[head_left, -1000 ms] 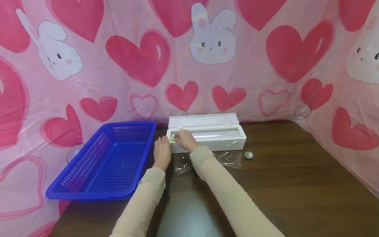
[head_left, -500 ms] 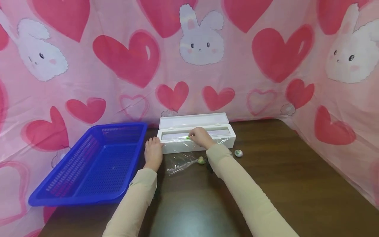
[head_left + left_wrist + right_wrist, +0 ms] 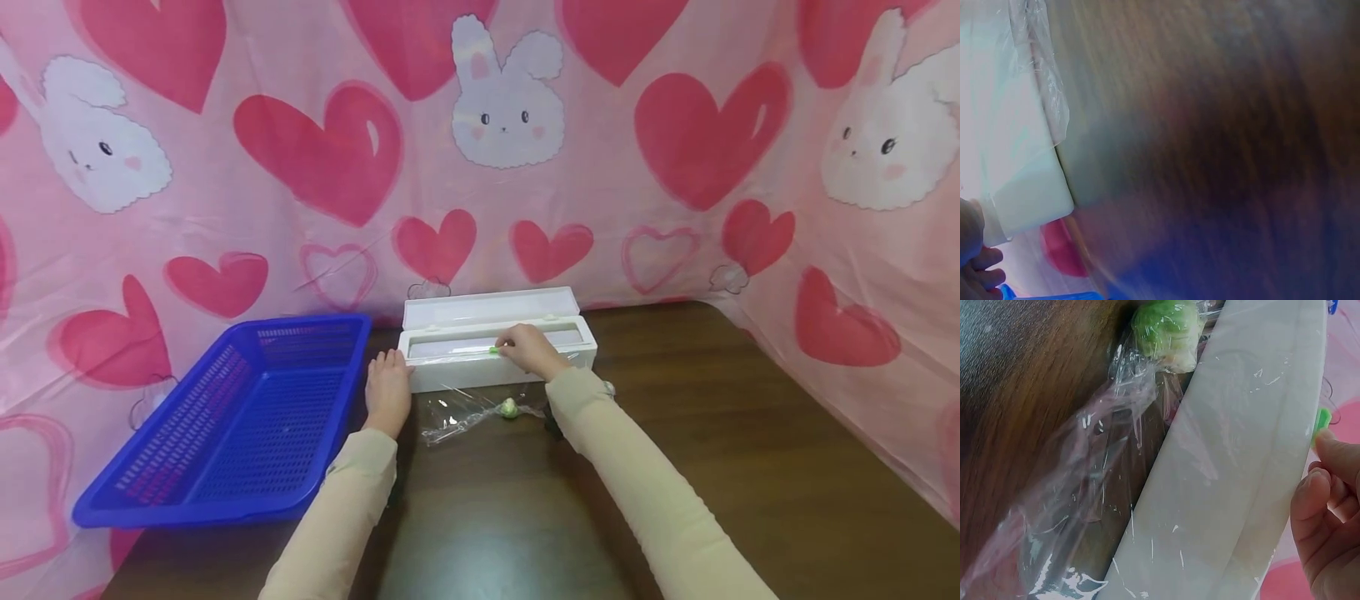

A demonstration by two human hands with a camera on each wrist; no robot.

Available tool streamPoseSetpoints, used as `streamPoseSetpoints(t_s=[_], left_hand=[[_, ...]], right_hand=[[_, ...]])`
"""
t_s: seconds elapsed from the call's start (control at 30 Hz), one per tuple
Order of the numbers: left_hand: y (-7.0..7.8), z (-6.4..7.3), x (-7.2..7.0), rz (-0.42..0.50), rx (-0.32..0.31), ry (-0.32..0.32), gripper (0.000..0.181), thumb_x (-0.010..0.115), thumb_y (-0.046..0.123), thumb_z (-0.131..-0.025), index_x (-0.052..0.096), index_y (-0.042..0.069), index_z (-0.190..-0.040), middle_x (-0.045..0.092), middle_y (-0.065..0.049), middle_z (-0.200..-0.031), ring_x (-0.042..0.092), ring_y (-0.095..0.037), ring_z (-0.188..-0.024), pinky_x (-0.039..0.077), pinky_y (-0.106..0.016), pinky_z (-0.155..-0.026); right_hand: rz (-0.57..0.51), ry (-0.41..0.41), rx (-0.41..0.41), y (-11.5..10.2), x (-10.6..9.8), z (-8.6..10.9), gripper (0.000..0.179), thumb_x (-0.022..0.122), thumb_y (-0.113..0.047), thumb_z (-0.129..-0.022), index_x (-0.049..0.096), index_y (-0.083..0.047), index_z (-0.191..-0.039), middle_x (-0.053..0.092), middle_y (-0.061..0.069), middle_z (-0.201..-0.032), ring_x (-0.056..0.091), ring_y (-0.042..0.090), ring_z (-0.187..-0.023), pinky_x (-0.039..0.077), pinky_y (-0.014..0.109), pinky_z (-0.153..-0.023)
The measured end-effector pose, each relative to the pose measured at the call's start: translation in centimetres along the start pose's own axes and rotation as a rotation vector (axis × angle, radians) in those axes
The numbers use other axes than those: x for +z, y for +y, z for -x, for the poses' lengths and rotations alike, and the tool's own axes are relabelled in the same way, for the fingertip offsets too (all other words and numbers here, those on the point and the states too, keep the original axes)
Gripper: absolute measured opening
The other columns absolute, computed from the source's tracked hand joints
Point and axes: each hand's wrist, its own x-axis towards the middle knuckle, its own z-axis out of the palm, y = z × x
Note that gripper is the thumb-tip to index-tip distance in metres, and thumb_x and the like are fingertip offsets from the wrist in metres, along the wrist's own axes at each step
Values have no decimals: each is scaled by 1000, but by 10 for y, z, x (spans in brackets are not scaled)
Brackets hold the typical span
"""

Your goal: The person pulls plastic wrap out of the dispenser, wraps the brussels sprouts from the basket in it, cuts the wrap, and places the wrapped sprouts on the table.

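A white cling film dispenser (image 3: 465, 375) stands with its lid (image 3: 491, 309) raised at the back. My right hand (image 3: 527, 348) pinches the small green slide cutter (image 3: 1322, 419) on its front edge, right of the middle. At the dispenser's left end rests my left hand (image 3: 388, 392), fingers extended along the side and thumb at the front corner; its fingertips (image 3: 991, 275) show at the bottom of the left wrist view. Clear film (image 3: 453, 419) hangs over the front onto the table. On the table in front lies a small green-and-white vegetable-like piece (image 3: 1166, 328) in crinkled film.
A blue plastic basket (image 3: 262, 433) stands to the left, close to my left forearm. Another small wrapped piece (image 3: 609, 387) shows past my right sleeve. The brown table (image 3: 712, 433) ends at a pink heart-patterned cloth (image 3: 330, 183) at the back.
My right hand has slid the green cutter rightward along the dispenser, from near its left end to past the middle. The left hand stays at the left end. The head view has turned slightly right.
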Motion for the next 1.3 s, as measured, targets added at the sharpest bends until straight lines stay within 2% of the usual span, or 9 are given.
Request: streamPoseSetpoints(t_s=[0.23,0.47,0.63,0.8,0.97,1.2,1.3], left_hand=[[2,-1,-1,-1,-8,-20,34,55,15,-91,51,-13,-111,54,-27,-115,45,-41,-114,30,-47,-98],[1,0,0,-19,23,9,32,57,15,-90,53,-13,-107,56,-25,-110,48,-41,-110,33,-47,-96],[-1,0,1,-41,24,7,33,57,15,-90,53,-12,-108,55,-24,-111,47,-40,-112,32,-47,-97],[-1,0,0,-57,27,1,33,57,16,-90,53,-12,-108,55,-24,-110,47,-39,-112,32,-46,-97],[1,-1,1,-72,34,-20,34,56,16,-91,52,-12,-109,55,-24,-111,47,-39,-112,32,-46,-98],[-2,0,0,-85,29,10,33,57,15,-90,53,-12,-108,56,-24,-110,48,-39,-111,32,-46,-97],[0,0,-1,-82,34,-3,33,57,15,-91,53,-12,-109,56,-24,-111,48,-39,-111,32,-46,-98]], right_hand=[[-22,-1,14,9,-4,4,19,56,-11,-91,67,-3,-105,63,12,-99,51,13,-51,47,27,-46],[-52,-5,19,13,-5,7,19,57,-11,-91,66,-2,-106,63,14,-104,50,14,-48,47,28,-46],[-47,16,-3,13,-4,7,18,58,-10,-90,67,-2,-104,64,15,-100,48,13,-46,46,28,-44],[-47,14,-23,15,-4,8,18,58,-10,-90,67,-2,-104,63,12,-90,48,13,-45,46,28,-45],[-44,8,-21,26,-13,13,18,57,-10,-91,67,-1,-103,63,10,-87,48,14,-46,47,28,-45],[-50,42,-19,51,-29,24,16,58,-8,-90,66,0,-101,61,9,-80,45,13,-41,46,29,-41],[-63,49,-33,59,-33,30,16,58,-7,-89,66,2,-101,61,11,-82,44,12,-41,46,30,-41]])
